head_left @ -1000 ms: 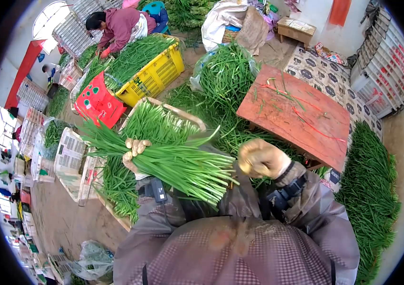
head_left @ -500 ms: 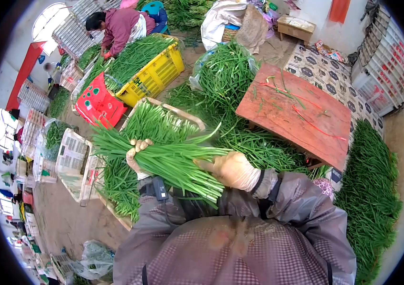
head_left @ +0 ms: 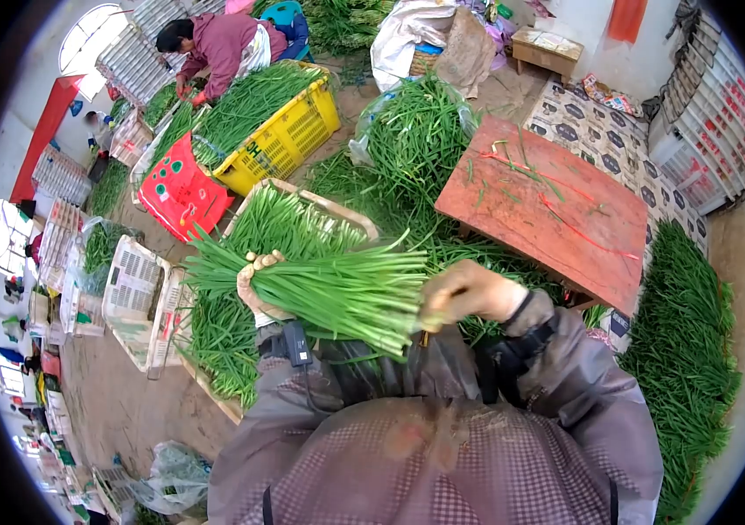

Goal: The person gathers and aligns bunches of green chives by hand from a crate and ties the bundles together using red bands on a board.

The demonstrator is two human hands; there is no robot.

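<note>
A thick bunch of green chives (head_left: 337, 293) lies across the space in front of my body, leaf tips to the left and pale stem ends to the right. My gloved left hand (head_left: 259, 284) is wrapped round its leafy part and holds it up. Beside the stem ends, my gloved right hand (head_left: 470, 293) has its fingers bent and pressed together, slightly blurred; what is in them, if anything, I cannot make out. Below and beyond the bunch stands a crate (head_left: 351, 219) heaped with more chives (head_left: 289, 223).
A low red table (head_left: 556, 210) with red ties and scraps stands right. Chives (head_left: 683, 367) are piled along the wall. A yellow crate (head_left: 281, 131) full of chives is ahead, near a bending co-worker (head_left: 228, 52). White crates (head_left: 136, 297) sit left.
My right hand has moved from the bunch's stems to the right, just past their ends, and its fingers have curled. The bunch has shifted slightly right in my left hand.
</note>
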